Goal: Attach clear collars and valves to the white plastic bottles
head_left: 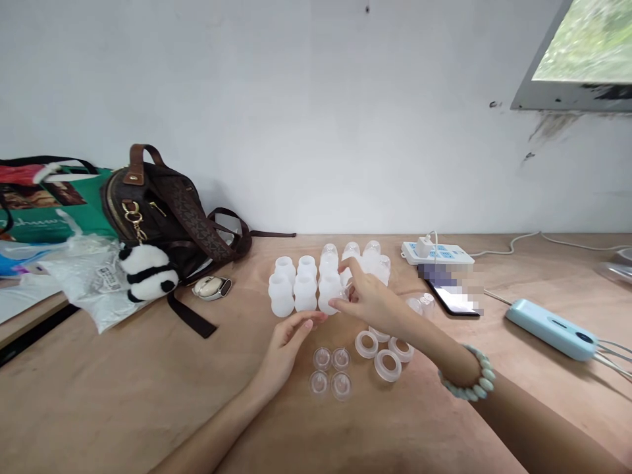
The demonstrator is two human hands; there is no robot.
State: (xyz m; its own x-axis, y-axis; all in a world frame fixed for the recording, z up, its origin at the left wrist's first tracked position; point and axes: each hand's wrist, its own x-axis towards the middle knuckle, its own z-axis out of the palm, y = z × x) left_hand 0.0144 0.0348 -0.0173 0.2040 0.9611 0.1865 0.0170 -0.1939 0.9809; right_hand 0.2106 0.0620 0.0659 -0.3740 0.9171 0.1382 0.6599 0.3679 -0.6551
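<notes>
a cluster of translucent white baby bottles point(305, 289) stands in rows on the wooden table point(123, 395), about the middle. the right hand point(372, 303), a pale bead bracelet point(471, 382) on its wrist, reaches in from the near right. its thumb and forefinger are drawn narrow around the front-right bottle point(328, 293), which stands upright on the table, touching its neighbours. the left hand point(286, 345) lies just near of the front row, fingers loosely spread and holding nothing, tips close to the bottle bases.

nearer still, four clear silicone nipples point(330, 372) sit in a square, with white screw rings point(388, 365) just to their right. at far left are a brown handbag point(162, 210) and a panda plush point(145, 270). to the right lie a power strip point(437, 252), a phone point(454, 299) and a light blue device point(548, 327).
</notes>
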